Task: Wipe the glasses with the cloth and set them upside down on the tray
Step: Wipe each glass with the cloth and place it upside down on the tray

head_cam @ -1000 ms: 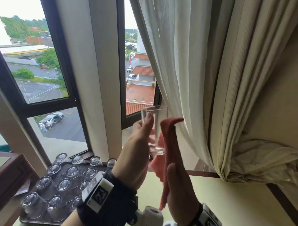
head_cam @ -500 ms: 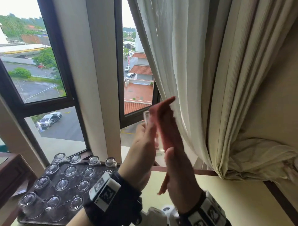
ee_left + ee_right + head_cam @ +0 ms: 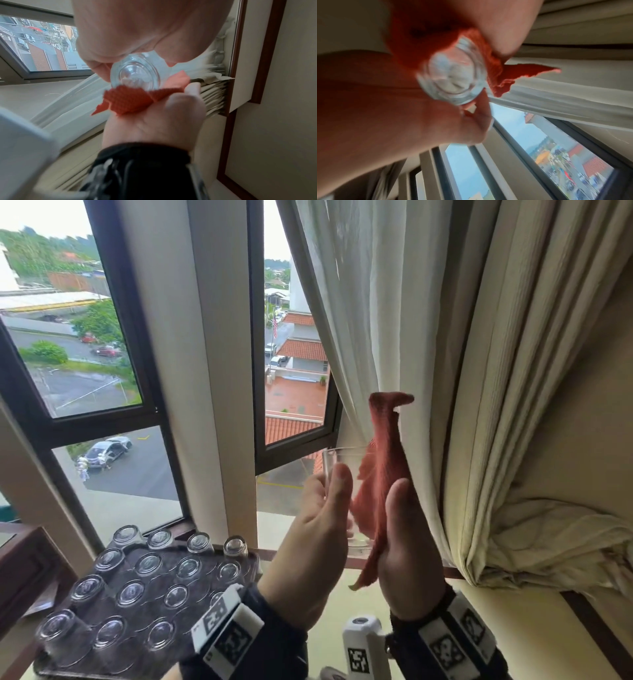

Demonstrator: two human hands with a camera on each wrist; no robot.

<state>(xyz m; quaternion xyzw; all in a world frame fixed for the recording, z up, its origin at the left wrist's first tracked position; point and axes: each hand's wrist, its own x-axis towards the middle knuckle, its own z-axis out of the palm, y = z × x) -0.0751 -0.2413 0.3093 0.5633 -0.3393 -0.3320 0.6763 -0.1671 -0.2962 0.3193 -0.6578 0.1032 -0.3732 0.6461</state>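
Note:
My left hand (image 3: 329,494) grips a clear glass (image 3: 342,460) upright in front of the window, thumb along its near side. My right hand (image 3: 400,518) holds a red cloth (image 3: 383,453) pressed against the right side of the glass, and one corner of the cloth sticks up above the rim. In the left wrist view the thick glass base (image 3: 137,73) faces the camera with the cloth (image 3: 130,100) below it. The right wrist view has the cloth (image 3: 505,75) wrapped round the glass (image 3: 453,79). A dark tray (image 3: 205,583) at the lower left carries several upside-down glasses (image 3: 132,592).
A cream curtain (image 3: 445,371) hangs right behind the hands, bunched on the sill (image 3: 565,542) at the right. The dark window frame (image 3: 294,446) stands close behind the glass. A wooden piece of furniture (image 3: 24,570) borders the tray on the left.
Half a second ago the cloth covered the glass; now the rim shows again at the cloth's left. Both hands stay on the glass and cloth.

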